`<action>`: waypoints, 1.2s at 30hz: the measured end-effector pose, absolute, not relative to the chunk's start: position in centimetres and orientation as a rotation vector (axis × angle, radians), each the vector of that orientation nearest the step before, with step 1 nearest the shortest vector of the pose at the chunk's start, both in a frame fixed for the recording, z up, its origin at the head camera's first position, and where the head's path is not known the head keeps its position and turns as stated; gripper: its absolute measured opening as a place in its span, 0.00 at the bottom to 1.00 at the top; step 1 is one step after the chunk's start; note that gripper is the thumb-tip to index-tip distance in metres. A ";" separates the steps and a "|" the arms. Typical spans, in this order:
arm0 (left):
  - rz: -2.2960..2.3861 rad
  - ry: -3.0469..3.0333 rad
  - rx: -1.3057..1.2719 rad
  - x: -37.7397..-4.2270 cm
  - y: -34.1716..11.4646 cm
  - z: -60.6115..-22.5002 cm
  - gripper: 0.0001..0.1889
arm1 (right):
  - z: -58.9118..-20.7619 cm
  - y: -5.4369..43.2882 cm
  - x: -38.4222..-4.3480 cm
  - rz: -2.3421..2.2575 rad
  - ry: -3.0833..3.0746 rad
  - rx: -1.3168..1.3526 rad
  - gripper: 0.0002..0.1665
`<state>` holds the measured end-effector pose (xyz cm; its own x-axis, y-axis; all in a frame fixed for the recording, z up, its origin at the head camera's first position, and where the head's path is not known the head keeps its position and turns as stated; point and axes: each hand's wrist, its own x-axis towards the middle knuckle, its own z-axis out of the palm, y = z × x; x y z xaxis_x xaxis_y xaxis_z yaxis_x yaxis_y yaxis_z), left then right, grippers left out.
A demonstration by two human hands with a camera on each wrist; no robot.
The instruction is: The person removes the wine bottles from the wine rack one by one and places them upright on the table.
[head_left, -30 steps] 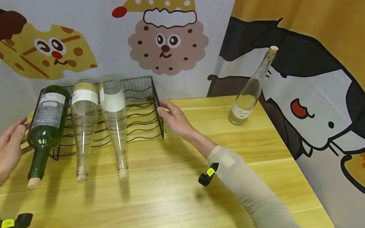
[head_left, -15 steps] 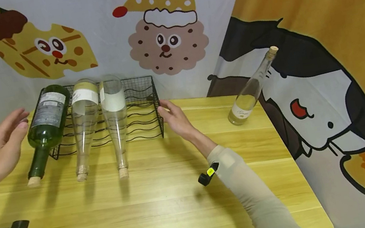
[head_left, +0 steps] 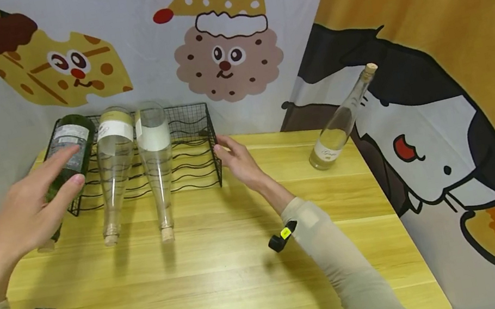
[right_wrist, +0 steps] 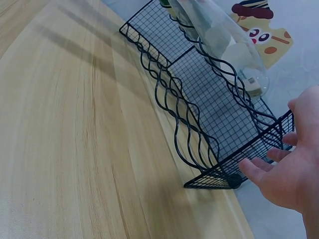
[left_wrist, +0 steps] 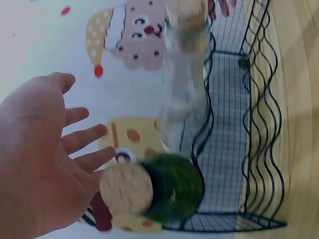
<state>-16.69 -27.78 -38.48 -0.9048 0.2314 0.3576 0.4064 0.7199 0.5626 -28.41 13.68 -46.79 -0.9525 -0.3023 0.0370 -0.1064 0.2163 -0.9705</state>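
No text can be read (script on the label (head_left: 327,151) of the corked bottle (head_left: 342,121) right of the right hand (head_left: 240,163) is too small).

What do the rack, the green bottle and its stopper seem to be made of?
The rack: likely black-coated metal, from its thin wavy wires and fine mesh. The green bottle: probably glass, though plastic is possible; it looks smooth, translucent and glossy. The stopper: apparently cork, being matte, tan and mottled.

In the head view, the left hand (head_left: 33,209) hid most of the green bottle's (head_left: 69,134) neck, the label print was too small to read, and the bottom edge cut off the desk (head_left: 202,295).
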 end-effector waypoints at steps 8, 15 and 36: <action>-0.867 -2.517 -0.840 -15.7 -23.9 -38.6 0.35 | -46.9 13.7 -28.4 -1.831 2.318 -0.418 0.38; -0.821 -2.502 -1.012 -15.1 -21.0 -38.8 0.40 | -46.8 13.6 -28.3 -1.825 2.321 -0.426 0.38; -0.584 -2.524 -1.248 -15.2 -18.3 -40.5 0.39 | -46.9 13.6 -28.3 -1.832 2.324 -0.408 0.37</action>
<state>-15.16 -18.31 -40.48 -0.5948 0.6951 0.4039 0.8018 0.5488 0.2363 -28.28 13.59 -46.88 -0.9510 -0.3057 0.0469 -0.1169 0.2149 -0.9696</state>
